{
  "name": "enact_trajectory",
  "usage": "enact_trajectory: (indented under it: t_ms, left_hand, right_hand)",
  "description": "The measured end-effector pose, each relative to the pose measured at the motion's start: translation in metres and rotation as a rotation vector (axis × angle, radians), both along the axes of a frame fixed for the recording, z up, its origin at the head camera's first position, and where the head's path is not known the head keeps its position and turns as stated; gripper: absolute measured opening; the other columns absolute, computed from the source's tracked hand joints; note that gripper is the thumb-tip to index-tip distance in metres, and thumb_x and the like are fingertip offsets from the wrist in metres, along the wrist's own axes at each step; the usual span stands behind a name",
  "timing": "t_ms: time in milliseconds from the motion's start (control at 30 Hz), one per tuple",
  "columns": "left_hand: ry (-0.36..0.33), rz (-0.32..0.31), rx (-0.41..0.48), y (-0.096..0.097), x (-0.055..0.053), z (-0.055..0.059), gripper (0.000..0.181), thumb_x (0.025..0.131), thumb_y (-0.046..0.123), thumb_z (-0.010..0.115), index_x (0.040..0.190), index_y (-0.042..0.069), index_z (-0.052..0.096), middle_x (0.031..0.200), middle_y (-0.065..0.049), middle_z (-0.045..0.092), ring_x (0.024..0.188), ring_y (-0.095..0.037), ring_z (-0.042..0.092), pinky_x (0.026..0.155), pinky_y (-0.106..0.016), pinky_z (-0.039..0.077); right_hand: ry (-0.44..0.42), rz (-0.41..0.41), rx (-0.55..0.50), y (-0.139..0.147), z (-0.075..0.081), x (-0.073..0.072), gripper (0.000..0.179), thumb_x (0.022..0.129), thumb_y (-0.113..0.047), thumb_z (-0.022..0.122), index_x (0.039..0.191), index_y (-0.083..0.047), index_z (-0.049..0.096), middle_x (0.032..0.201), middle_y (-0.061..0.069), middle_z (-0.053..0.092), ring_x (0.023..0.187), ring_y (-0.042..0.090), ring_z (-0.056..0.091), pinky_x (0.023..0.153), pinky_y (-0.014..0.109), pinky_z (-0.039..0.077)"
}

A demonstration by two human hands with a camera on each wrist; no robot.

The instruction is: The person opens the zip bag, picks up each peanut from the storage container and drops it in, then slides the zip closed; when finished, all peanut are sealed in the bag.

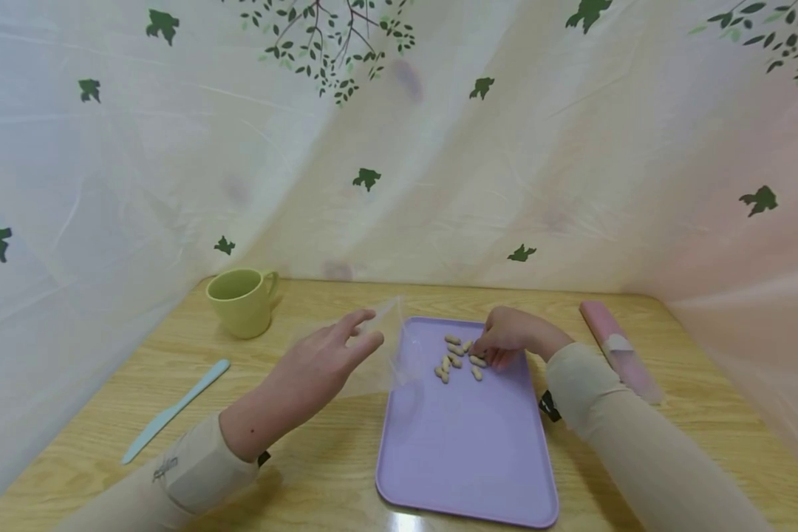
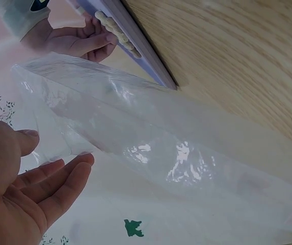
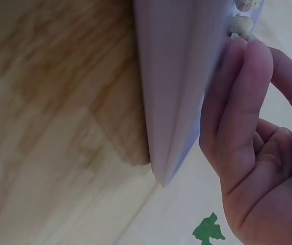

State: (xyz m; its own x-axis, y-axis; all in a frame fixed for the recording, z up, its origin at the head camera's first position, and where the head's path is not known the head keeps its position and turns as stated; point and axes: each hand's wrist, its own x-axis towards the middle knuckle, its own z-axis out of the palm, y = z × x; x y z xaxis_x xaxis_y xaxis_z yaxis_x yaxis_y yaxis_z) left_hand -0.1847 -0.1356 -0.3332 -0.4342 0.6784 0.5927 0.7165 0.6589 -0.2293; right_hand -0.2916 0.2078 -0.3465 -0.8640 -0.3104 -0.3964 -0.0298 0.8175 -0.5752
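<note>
Toward the far end of a purple tray lie several unshelled peanuts. My right hand reaches down among them from the right, thumb and fingers bent together at a peanut near the tray's far right side. My left hand holds a clear plastic bag beside the tray's left edge. In the left wrist view its thumb and fingers are spread around one end of the bag, and the rest stretches away. Part of the bag overlaps the tray in the head view.
A yellow-green mug stands at the back left, and a pale blue plastic knife lies nearer on that side. On the right is a pink, elongated packet. A leaf-patterned curtain hangs behind the wooden table.
</note>
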Motion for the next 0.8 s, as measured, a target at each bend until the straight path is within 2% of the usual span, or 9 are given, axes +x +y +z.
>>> enact_trajectory:
  t_ms: [267,467,600,800]
  left_hand:
    - [-0.009,0.003,-0.006,0.0,0.001,0.001,0.043,0.091,-0.015,0.069,0.123,0.013,0.06,0.136,-0.02,0.067,0.095,-0.026,0.08,0.065,-0.037,0.064]
    - [-0.008,-0.001,-0.004,0.0,0.001,0.0,0.042,0.091,-0.015,0.069,0.123,0.013,0.06,0.135,-0.02,0.068,0.094,-0.026,0.08,0.064,-0.037,0.063]
    - [-0.006,-0.006,-0.005,0.0,0.0,0.0,0.043,0.091,-0.015,0.068,0.123,0.012,0.06,0.135,-0.021,0.068,0.094,-0.026,0.08,0.065,-0.037,0.064]
    - [-0.005,-0.006,-0.005,0.0,0.0,0.001,0.042,0.092,-0.015,0.067,0.123,0.012,0.06,0.135,-0.021,0.068,0.094,-0.027,0.08,0.067,-0.037,0.065]
  right_hand:
    - [-0.018,-0.003,0.002,-0.003,0.002,0.002,0.023,0.097,-0.021,0.077,0.083,-0.002,0.078,0.069,0.002,0.072,0.057,0.009,0.068,0.061,0.025,0.062]
    - [-0.016,-0.01,-0.043,0.004,0.004,0.005,0.021,0.098,-0.021,0.075,0.09,-0.001,0.078,0.076,0.005,0.076,0.061,0.012,0.071,0.066,0.028,0.064]
    - [0.0,-0.013,-0.069,0.009,0.012,0.009,0.023,0.1,-0.022,0.071,0.095,0.0,0.077,0.079,0.006,0.077,0.064,0.013,0.072,0.069,0.029,0.064]
    - [0.025,0.006,-0.163,0.01,0.035,0.016,0.031,0.103,-0.024,0.068,0.11,0.005,0.074,0.09,0.009,0.078,0.073,0.014,0.073,0.073,0.03,0.065]
